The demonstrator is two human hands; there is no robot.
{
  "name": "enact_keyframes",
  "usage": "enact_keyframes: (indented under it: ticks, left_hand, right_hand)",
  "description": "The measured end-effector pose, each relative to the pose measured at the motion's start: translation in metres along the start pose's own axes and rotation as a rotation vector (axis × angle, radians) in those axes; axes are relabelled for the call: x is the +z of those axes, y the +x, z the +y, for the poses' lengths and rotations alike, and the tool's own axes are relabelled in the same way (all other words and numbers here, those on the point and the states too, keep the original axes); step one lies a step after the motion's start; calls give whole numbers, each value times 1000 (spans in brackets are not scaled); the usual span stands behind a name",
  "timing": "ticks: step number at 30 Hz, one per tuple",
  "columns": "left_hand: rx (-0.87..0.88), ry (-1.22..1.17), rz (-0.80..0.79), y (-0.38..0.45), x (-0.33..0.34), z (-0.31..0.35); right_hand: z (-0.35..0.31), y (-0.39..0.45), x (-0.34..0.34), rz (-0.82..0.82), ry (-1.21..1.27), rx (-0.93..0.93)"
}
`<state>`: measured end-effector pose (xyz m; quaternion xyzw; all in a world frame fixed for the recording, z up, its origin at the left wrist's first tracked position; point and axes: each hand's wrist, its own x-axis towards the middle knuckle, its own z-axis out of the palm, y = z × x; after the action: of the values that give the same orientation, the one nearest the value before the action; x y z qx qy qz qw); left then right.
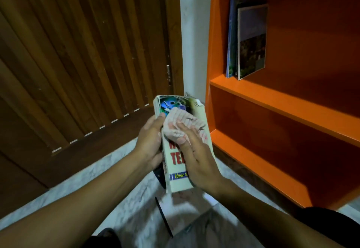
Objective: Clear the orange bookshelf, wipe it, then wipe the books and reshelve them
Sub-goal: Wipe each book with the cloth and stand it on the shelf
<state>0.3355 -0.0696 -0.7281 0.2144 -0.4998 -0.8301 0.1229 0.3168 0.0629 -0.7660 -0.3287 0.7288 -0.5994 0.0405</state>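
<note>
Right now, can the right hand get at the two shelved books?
Probably not yet: the right hand presses a cloth on the held book. The shelf front before the two shelved books looks open.

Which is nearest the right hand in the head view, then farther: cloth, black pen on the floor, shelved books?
1. Pale crumpled cloth, under the right hand on the held paperback book.
2. Thin black pen, on the floor below.
3. Two upright shelved books, upper right in the orange bookshelf.

Dim room: slatted wooden door [78,53], white wall strip [191,33], marbled floor [126,199].
</note>
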Motion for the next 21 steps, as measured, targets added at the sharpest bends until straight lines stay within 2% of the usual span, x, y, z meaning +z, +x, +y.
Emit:
enact_keyframes:
  ticks: [4,10,15,18,21]
  left_hand:
    - [43,-117,118,18,-14,20]
    - [159,-32,179,22,-33,40]
    - [253,87,198,22,-42,46]
    - [289,163,155,19,-46,48]
    - [310,231,69,13,-49,53]
  right_hand:
    - [6,-18,8,-131,-23,-67]
    - [4,-28,9,-219,-9,-128]
    - [10,-24,2,-289,-29,-36]
    - [19,-18,-7,-246,-45,85]
    - [20,-10,-17,-83,33,218]
